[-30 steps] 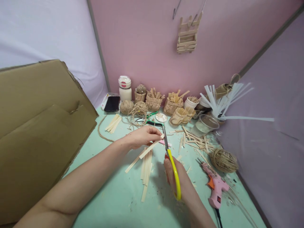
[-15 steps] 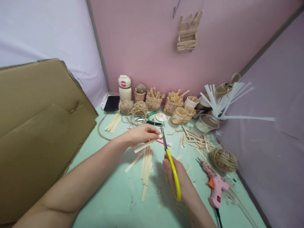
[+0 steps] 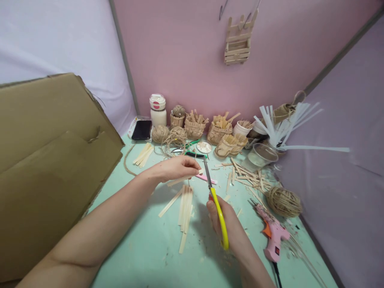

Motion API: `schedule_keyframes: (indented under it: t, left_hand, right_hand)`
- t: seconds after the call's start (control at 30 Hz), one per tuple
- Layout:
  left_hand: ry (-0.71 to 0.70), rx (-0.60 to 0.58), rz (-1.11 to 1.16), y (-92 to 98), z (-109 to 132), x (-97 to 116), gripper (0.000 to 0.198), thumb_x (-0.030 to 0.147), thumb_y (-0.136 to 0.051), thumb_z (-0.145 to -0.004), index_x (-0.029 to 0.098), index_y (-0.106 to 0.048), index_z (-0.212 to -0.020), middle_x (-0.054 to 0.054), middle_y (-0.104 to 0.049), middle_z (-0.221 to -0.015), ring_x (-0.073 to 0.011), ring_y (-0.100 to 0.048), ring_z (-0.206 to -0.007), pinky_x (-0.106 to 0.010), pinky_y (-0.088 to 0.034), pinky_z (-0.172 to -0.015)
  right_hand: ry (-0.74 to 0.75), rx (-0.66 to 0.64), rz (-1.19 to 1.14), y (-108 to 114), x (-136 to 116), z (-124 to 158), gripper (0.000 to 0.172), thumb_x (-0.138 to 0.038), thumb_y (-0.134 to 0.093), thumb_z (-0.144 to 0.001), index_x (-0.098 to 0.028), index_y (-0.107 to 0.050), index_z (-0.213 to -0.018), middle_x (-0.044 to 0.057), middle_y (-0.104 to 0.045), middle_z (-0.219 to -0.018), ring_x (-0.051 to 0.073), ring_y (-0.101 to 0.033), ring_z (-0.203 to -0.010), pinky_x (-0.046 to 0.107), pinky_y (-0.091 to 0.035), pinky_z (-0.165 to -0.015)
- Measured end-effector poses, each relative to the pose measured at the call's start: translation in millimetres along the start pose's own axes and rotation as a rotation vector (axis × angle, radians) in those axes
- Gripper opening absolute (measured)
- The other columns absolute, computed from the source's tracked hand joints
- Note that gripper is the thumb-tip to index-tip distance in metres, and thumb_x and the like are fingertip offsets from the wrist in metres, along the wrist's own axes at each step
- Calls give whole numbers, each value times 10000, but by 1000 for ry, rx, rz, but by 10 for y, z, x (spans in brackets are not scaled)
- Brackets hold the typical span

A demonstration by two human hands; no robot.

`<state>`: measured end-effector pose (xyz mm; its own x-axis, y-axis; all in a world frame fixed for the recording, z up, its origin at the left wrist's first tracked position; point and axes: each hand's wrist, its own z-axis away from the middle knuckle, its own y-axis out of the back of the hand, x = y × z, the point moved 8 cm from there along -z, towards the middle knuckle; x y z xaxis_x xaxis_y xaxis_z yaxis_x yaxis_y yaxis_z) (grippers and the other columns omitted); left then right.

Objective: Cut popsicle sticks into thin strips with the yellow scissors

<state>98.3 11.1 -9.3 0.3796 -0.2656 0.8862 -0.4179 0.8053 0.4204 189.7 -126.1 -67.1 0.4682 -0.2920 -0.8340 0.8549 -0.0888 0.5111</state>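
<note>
My left hand (image 3: 182, 167) pinches a thin pale wooden strip (image 3: 177, 181), whose short end pokes out past the fingertips. In my right hand (image 3: 223, 216) is a pair of scissors (image 3: 220, 218) with yellow handles, blades pointing away from me. The blades look nearly closed and stand just right of the strip's end, with a small gap between. Below my left hand, several loose wooden strips (image 3: 185, 208) lie fanned on the green table (image 3: 135, 248). A pink pen-like stick (image 3: 207, 178) rests behind the blades.
A pink glue gun (image 3: 274, 236) and a twine ball (image 3: 283, 201) lie right, near scattered wood pieces (image 3: 249, 176). Green-handled pliers (image 3: 195, 154), a clear cup (image 3: 261, 156) and stick-filled baskets (image 3: 220, 132) stand behind. A large cardboard sheet (image 3: 54, 172) blocks the left.
My left hand has drawn slightly left with the strip, so its end is now off the scissor blades. The blades have come closer together.
</note>
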Motion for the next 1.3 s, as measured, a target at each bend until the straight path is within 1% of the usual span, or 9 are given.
schedule_keyframes:
  t: [0.13,0.23,0.37,0.57,0.67,0.77,0.97,1.1,1.3]
  left_hand:
    - [-4,-34,130,-43,2,6,237,410,-556,-781,186,-602,-842,37,-516,-666,-97,-477,-606,-216,-364,-581]
    - [29,-48,283,-96,-5,-27,261,406,-584,-772,190,-567,-917,31,-521,-730,-97,-520,-615,-233,-415,-599]
    - [32,-7,328,-119,-21,-27,274,383,-583,-783,199,-528,-978,44,-503,-682,-88,-499,-585,-223,-406,-573]
    - [-41,15,357,-99,-25,57,229,390,-593,-777,173,-520,-768,47,-459,-634,-69,-413,-557,-206,-343,-550]
    - [-31,12,319,-101,-26,51,254,414,-566,-793,166,-550,-736,50,-424,-586,-74,-370,-545,-214,-299,-533]
    - [0,41,330,-103,-46,33,266,414,-570,-788,156,-622,-820,34,-463,-642,-75,-369,-565,-225,-281,-536]
    - [109,77,611,-134,-94,-36,261,272,-484,-786,96,-662,-858,5,-488,-667,-74,-387,-568,-238,-281,-542]
    - [72,38,549,-136,-80,-23,228,269,-561,-754,115,-654,-894,5,-514,-702,-76,-403,-592,-233,-299,-561]
    - [35,26,332,-98,-30,29,203,322,-589,-743,164,-646,-856,24,-519,-660,-89,-448,-593,-216,-330,-553]
  right_hand:
    - [69,48,-63,17,16,-7,354,-539,-358,-903,-215,-395,-766,-40,-415,-630,133,-394,-559,242,-299,-498]
    - [89,65,-99,31,29,-16,356,-543,-333,-910,-216,-397,-784,-44,-412,-625,130,-401,-539,249,-320,-503]
    - [70,93,-124,64,45,-34,380,-573,-338,-891,-218,-393,-766,-47,-414,-570,140,-404,-515,261,-323,-493]
    - [80,100,-189,50,81,-39,359,-559,-366,-893,-220,-399,-780,-62,-379,-578,118,-376,-485,238,-309,-459]
    - [82,98,-186,40,95,-32,361,-561,-385,-887,-218,-399,-777,-58,-387,-593,118,-392,-500,232,-316,-459]
    - [80,90,-192,34,89,-32,355,-555,-398,-887,-213,-413,-796,-53,-400,-610,118,-405,-514,228,-324,-460]
    - [92,123,-200,58,65,-42,348,-542,-420,-876,-208,-423,-780,-62,-375,-585,105,-374,-485,222,-303,-440]
    - [97,106,-180,62,36,-35,364,-558,-410,-872,-211,-407,-763,-55,-394,-596,112,-393,-504,225,-313,-452]
    - [63,60,-127,65,-19,-13,406,-602,-340,-883,-216,-378,-763,-59,-380,-585,119,-391,-498,240,-311,-466]
